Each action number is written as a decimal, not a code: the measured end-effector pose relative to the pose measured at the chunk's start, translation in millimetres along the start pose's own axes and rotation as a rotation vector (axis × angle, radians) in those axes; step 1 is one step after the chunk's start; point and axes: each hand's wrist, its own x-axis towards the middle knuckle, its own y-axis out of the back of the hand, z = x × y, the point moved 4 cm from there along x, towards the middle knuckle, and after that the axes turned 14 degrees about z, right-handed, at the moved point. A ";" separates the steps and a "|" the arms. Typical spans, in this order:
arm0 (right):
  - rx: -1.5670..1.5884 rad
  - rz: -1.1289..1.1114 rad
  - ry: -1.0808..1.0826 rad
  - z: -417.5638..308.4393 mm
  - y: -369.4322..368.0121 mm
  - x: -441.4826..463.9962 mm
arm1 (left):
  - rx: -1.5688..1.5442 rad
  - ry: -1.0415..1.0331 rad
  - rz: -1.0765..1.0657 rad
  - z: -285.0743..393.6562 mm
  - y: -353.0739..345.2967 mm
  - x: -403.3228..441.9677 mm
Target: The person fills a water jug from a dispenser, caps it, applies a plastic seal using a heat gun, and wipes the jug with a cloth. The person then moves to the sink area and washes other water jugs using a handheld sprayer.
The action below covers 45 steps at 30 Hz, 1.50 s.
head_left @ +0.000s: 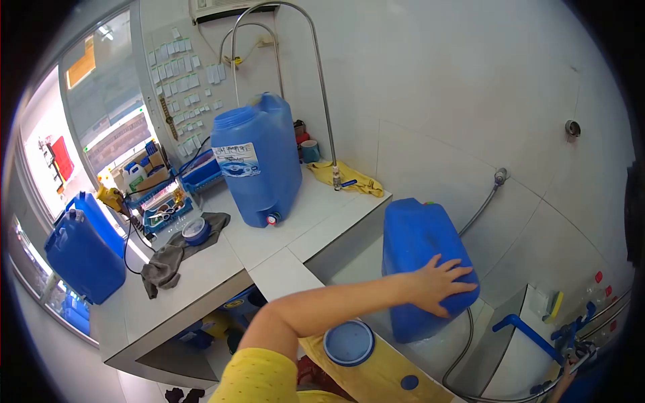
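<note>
My left hand [440, 287] lies with fingers spread on the side of a blue plastic jug [430, 235] in the sink basin. The jug leans over, its lower part wet. My bare left arm with a yellow sleeve crosses in front of the counter. Below the arm, a round blue lid [349, 342] and a small blue cap [410, 383] lie on a yellow cloth [376, 376]. I do not see my right hand.
A labelled blue jug [269, 161] with a spigot stands on the white counter [302, 235], beside a tall metal pipe and yellow cloth. At left are a blue lid on a grey cloth and more jugs. Another person's hand [570, 376] shows at lower right near blue handles and hoses.
</note>
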 end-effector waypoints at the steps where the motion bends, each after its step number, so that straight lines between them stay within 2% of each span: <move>1: -0.006 0.005 0.015 -0.3 -0.8 -0.1 | -0.004 -0.052 -0.099 -5.9 9.0 -11.1; 2: -0.004 0.012 0.028 0.0 -1.2 -0.5 | -0.007 -0.106 -0.197 -10.5 18.3 -22.5; 4: -0.003 0.020 0.042 -3.1 -3.6 -2.2 | 0.018 0.035 -0.330 -26.4 39.9 -43.4; 5: 0.011 0.026 0.037 -7.8 -4.8 -3.2 | 0.019 0.031 -0.332 -39.6 48.1 -51.7; 7: 0.014 0.052 0.011 -2.9 -5.1 -1.7 | -0.181 0.192 -0.414 -74.7 49.1 -64.7; 8: 0.012 0.070 -0.010 4.4 -5.6 0.3 | -0.185 0.185 -0.422 -77.7 46.8 -64.9; 9: 0.291 0.102 -0.049 138.8 -14.6 61.8 | -0.097 0.314 -0.300 -85.6 47.3 -63.0; 10: 0.277 0.111 -0.055 149.0 -15.8 61.8 | -0.011 0.440 -0.177 -92.2 47.2 -61.1; 11: 0.291 0.130 -0.042 146.8 -13.0 61.8 | -0.024 0.429 -0.189 -92.0 41.0 -55.0; 13: 0.298 0.177 0.012 143.3 -12.1 62.0 | 0.191 0.641 -0.076 -104.3 35.4 -40.3; 16: 0.221 0.091 0.034 122.5 -7.0 58.0 | 0.274 0.730 -0.056 -119.4 30.5 -28.2; 18: 0.184 0.048 0.043 108.0 -5.3 50.8 | 0.266 0.740 -0.049 -118.6 31.4 -28.9; 20: 0.264 0.069 0.043 115.5 -6.3 48.5 | 0.262 0.579 -0.097 -111.0 35.8 -28.1; 21: 0.342 0.023 0.043 115.0 -9.1 49.7 | 0.267 0.582 -0.097 -115.3 36.7 -28.7; 22: 0.352 0.012 0.042 117.8 -10.1 50.1 | 0.235 0.472 -0.097 -118.9 37.9 -29.4; 23: 0.259 0.029 0.046 118.2 -7.2 53.8 | 0.205 0.367 -0.097 -121.2 41.0 -32.9; 25: 0.121 0.065 0.085 130.4 -7.6 65.5 | 0.197 0.419 -0.091 -132.1 42.9 -36.0; 26: 0.135 0.056 0.089 113.1 -8.4 56.7 | 0.173 0.448 -0.083 -136.7 42.9 -33.3; 28: -0.514 0.519 0.302 61.8 8.3 27.1 | 0.187 0.456 -0.084 -138.5 41.9 -32.6; 29: -0.504 0.516 0.311 45.5 -4.2 27.4 | 0.174 0.385 -0.101 -135.5 43.1 -31.7; 31: -0.249 0.272 0.226 23.0 -35.3 29.2 | 0.143 0.272 -0.108 -136.9 42.4 -34.1; 33: -0.003 0.042 0.123 -9.7 -68.3 18.5 | 0.137 0.282 -0.112 -139.9 42.7 -33.6; 34: 0.090 -0.070 -0.015 -94.0 -94.9 -43.5 | 0.132 0.291 -0.113 -140.8 43.3 -33.5; 35: 0.151 -0.138 0.052 -145.7 -123.0 -88.2 | 0.129 0.284 -0.109 -142.6 44.0 -33.5; 36: 0.063 -0.277 0.053 -194.9 -146.6 -121.9 | 0.113 0.250 -0.116 -144.3 44.6 -33.5; 38: 0.046 -0.389 0.288 -267.9 -202.1 -185.7 | 0.093 0.205 -0.122 -148.8 45.6 -34.0; 40: -0.005 -0.455 0.510 -306.3 -255.2 -231.3 | 0.038 0.165 -0.149 -152.2 46.6 -34.1; 42: 0.068 -0.455 0.604 -361.5 -280.8 -273.6 | 0.049 0.129 -0.181 -166.6 62.4 -31.4; 44: 0.046 -0.466 0.601 -372.3 -299.1 -283.6 | -0.639 0.372 0.033 -216.2 78.5 -27.5; 45: 0.023 -0.486 0.597 -375.1 -308.7 -289.5 | -0.542 0.358 0.179 -247.3 86.8 -29.3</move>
